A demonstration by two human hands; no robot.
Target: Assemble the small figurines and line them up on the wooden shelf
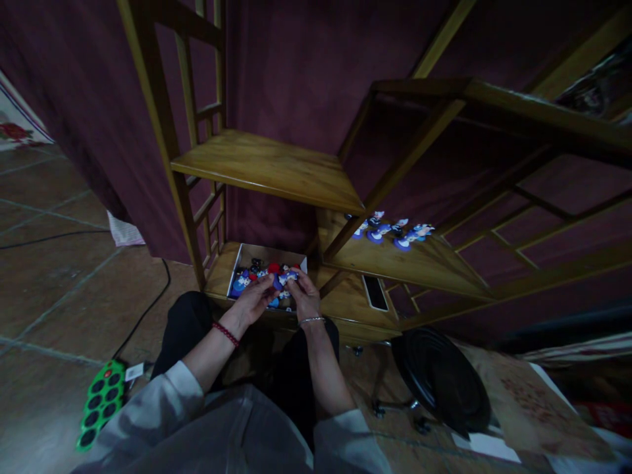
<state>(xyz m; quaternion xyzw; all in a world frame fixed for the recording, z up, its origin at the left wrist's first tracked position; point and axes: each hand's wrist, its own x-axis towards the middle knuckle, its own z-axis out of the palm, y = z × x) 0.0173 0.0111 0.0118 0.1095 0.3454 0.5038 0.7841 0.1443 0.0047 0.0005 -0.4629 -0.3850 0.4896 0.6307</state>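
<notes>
Two bare hands meet over a shallow white cardboard box [302, 264] on the lowest board of a yellow-brown wooden shelf unit [266, 168]. Between their fingertips is a small blue-and-white figurine [287, 279] with a round blue base. The left hand [257, 297], below a dark red beaded bracelet [226, 334], pinches narrowly at the base end; the right hand [305, 296], with a silver bracelet [312, 320] at the wrist, closes around the paler upper end. The figurine lies tipped on its side, its long axis running roughly left to right from one hand to the other, base toward the left. Neither hand is clearly nearer; both appear to touch it. It is above the right half of the box, where more blue, white, red and black pieces lie mixed together, too small to make out singly.

To the right, and higher than the box, a row of similar blue-and-white figurines [380, 232] stands on another board, closer to the right hand than to the left. A dark-screened, white-edged phone [375, 292] lies on the lowest board, right of the right hand.
</notes>
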